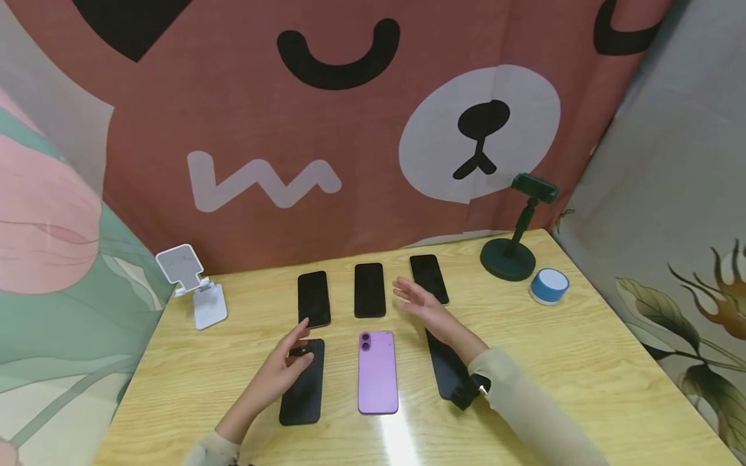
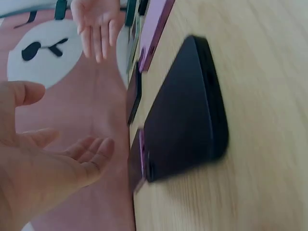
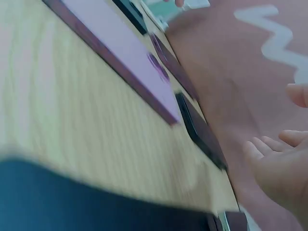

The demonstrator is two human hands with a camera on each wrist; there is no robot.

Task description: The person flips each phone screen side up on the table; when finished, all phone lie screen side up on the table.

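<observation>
At the far left of the wooden surface [image 1: 583,362] stands a white folding phone stand [image 1: 195,285], its plate blank as far as can be read. Next comes the left hand [image 1: 285,369], fingers loosely spread and holding nothing, hovering over the top end of the near-left black phone [image 1: 303,385], which lies flat in the front row; whether the fingertips touch it cannot be told. Behind it lies another black phone [image 1: 313,299]. In the middle, a purple phone [image 1: 377,372] lies back up with two camera lenses at its top; no logo or lettering is legible on it. A black phone [image 1: 370,290] sits behind it. The right hand [image 1: 422,304] is spread, palm turned inward, raised above the surface between the far-right black phone [image 1: 429,278] and the near-right black phone [image 1: 445,369], gripping nothing. Further right stand a dark green clamp stand [image 1: 515,239] and a small blue-and-white round object [image 1: 549,286], unlabelled. The backdrop [image 1: 291,129] shows a cartoon bear face.
</observation>
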